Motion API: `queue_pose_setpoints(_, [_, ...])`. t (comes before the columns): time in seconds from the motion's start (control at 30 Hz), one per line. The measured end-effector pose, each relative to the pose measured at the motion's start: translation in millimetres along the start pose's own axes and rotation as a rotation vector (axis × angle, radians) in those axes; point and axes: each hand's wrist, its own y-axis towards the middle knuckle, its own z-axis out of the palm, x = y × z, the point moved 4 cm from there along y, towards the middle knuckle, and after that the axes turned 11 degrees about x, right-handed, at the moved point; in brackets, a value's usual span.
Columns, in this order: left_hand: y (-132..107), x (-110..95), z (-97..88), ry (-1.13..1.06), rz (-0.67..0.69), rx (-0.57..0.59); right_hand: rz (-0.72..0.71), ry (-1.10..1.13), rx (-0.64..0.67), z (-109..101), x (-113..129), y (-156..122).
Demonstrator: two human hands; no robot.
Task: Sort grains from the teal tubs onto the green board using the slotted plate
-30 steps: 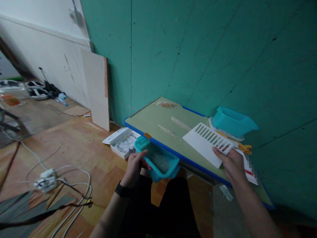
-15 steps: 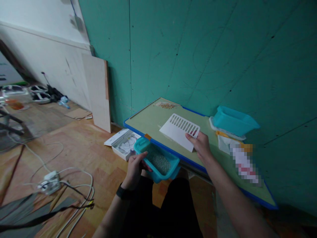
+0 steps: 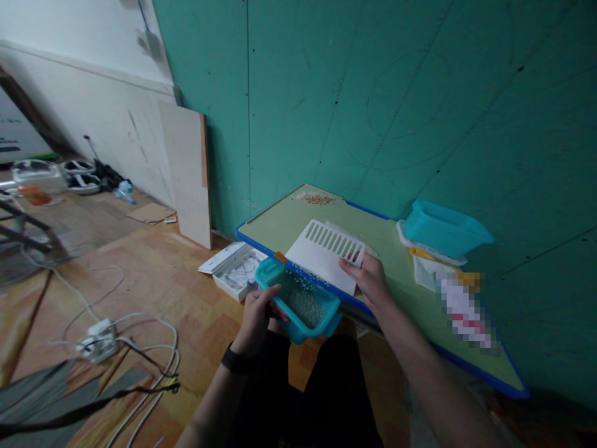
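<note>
My right hand (image 3: 366, 279) grips a flat white plastic scraper (image 3: 317, 256) with a row of slots along one side. The scraper lies near the front edge of the green tabletop (image 3: 275, 227). Pale rice-like grains (image 3: 308, 278) are spilling over the blue rim ahead of it. Below that edge, at my lap, my left hand (image 3: 261, 309) holds a teal plastic bin (image 3: 329, 308) by its near left side. Inside the bin lies a layer of small pale grains (image 3: 301, 303). The left fingertips are partly hidden by the bin.
Brown kernels (image 3: 318, 199) sit in a small pile at the table's far corner. To the right are another teal bin (image 3: 448, 227) on a white lid and a white pouch (image 3: 424, 270). An open white box (image 3: 237, 274) and a power strip (image 3: 97, 341) with cables are on the floor.
My right hand has drawn the scraper left and toward me, up to the table's front edge. Grains now fall into the bin. My left hand keeps its hold on the bin.
</note>
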Motion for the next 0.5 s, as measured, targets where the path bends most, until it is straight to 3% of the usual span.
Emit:
queue_pose_setpoints(0.33, [0.3,1.7,-3.8,0.028,0.001,-0.003,0.079,0.089,0.048,3.0,-1.8,-2.3])
queue_pose_setpoints(0.5, [1.0,1.3,-6.4,0.011,0.011,0.011,0.023,0.104,-0.103,-19.2,4.7,-8.3])
